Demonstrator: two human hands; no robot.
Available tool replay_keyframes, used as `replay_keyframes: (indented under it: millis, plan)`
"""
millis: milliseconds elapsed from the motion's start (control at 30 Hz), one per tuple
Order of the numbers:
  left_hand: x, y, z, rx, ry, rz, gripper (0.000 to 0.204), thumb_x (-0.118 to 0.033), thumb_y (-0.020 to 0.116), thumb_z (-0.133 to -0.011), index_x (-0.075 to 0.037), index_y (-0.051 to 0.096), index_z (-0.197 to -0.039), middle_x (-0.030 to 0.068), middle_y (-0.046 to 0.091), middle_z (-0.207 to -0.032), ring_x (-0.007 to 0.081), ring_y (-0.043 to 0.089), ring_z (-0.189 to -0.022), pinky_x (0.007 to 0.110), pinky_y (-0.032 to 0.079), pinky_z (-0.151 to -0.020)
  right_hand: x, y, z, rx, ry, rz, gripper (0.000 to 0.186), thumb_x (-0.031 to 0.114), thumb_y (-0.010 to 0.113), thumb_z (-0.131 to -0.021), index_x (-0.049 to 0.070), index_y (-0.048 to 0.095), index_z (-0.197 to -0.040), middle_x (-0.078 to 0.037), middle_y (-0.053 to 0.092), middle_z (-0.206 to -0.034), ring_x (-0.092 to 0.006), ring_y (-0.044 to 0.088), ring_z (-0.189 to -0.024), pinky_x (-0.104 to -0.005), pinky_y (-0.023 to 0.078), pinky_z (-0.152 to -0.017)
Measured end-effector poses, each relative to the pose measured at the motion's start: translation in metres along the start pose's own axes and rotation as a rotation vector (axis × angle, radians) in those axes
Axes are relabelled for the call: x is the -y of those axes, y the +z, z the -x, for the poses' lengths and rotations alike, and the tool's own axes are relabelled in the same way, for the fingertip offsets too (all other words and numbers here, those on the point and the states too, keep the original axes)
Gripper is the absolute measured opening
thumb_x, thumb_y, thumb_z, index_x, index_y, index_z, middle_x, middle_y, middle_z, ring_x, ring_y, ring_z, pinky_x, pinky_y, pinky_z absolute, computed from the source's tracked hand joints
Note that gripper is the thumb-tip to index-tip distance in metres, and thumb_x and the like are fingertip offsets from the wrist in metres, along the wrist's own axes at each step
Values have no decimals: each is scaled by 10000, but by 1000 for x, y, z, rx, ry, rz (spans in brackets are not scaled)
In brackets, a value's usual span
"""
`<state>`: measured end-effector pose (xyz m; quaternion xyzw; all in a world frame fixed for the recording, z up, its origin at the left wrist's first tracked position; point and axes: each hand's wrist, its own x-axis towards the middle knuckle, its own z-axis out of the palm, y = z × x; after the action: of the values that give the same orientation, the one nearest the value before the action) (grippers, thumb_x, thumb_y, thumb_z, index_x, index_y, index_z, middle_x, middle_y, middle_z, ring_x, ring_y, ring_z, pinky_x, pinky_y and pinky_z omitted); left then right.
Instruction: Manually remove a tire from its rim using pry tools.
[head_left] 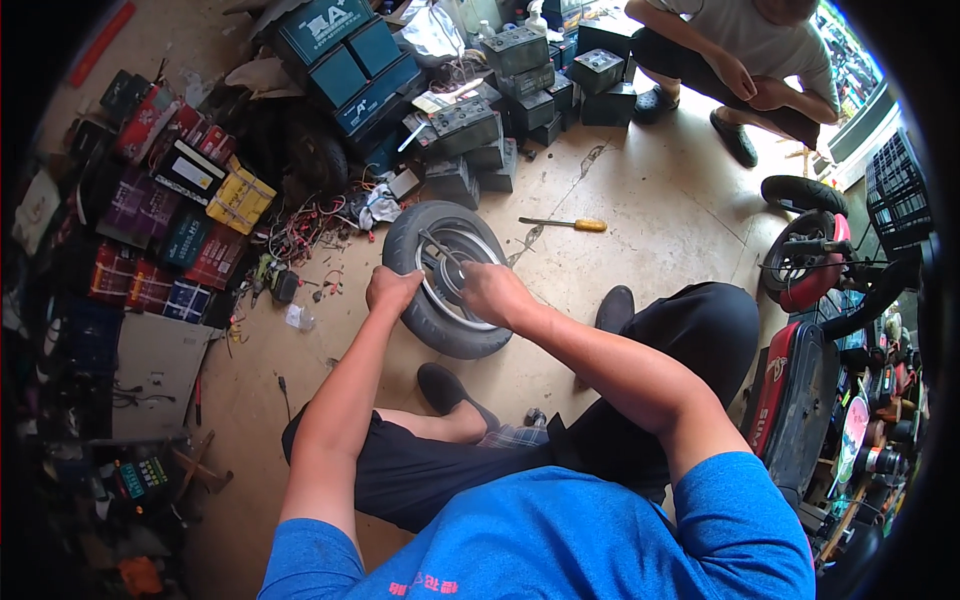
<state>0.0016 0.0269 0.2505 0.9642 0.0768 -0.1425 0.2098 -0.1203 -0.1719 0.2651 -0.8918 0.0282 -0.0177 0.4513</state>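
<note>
In front of my feet a small scooter wheel with a black tyre (408, 238) stands tilted, its silver rim (487, 238) facing me. My left hand (393, 288) is closed on the tyre's left side, the thumb lying near the rim. Over the hub my right hand (494, 294) is closed round a slim metal rod (437, 246). The rod's far end reaches the upper left of the rim, and its near end is hidden in my fist. Beyond the wheel, a flat-bladed tool with a yellow handle (590, 225) lies on the floor.
Stacked batteries (462, 125) stand behind the wheel, with coloured battery boxes (185, 215) at left. Tangled wires (305, 235) lie beside them. Another person (745, 75) squats at the far right. A red scooter (790, 400) and a loose tyre (803, 193) line the right side.
</note>
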Motion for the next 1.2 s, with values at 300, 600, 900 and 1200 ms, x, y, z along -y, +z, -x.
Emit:
replay_keyframes:
  millis: [300, 600, 900, 1200]
  plan:
    - [-4, -8, 3, 17, 182, 80, 652, -372, 838, -623, 21, 680, -1118, 241, 719, -1117, 368, 707, -1040, 419, 554, -926, 36, -180, -3, -314, -28, 325, 293, 176, 633, -845, 62, 713, -1102, -190, 716, -959, -373, 678, -928, -465, 541, -857]
    - [-78, 28, 55, -275, 510, 17, 868, -385, 826, -710, 50, 427, -1346, 293, 601, -1272, 439, 601, -1181, 448, 496, -1026, 9, -156, 20, -176, 376, -280, 463, 234, 654, -856, -56, 671, -1216, -165, 730, -855, -204, 682, -690, -343, 558, -688]
    - [-63, -1, 51, 42, 375, -18, 707, -175, 714, -729, 55, 418, -1328, 294, 608, -1251, 420, 609, -1186, 437, 498, -1035, 35, -181, 54, 287, 247, 114, 231, 209, 718, -816, 86, 777, -1003, -115, 731, -791, -189, 710, -715, -323, 571, -695]
    - [-80, 7, 54, 49, 445, -107, 607, -123, 679, -770, 80, 426, -1283, 322, 591, -1247, 439, 626, -1149, 445, 526, -1004, 46, -143, 48, 107, -14, 490, 250, 121, 642, -812, 118, 797, -1008, -200, 727, -877, -361, 722, -850, -442, 575, -782]
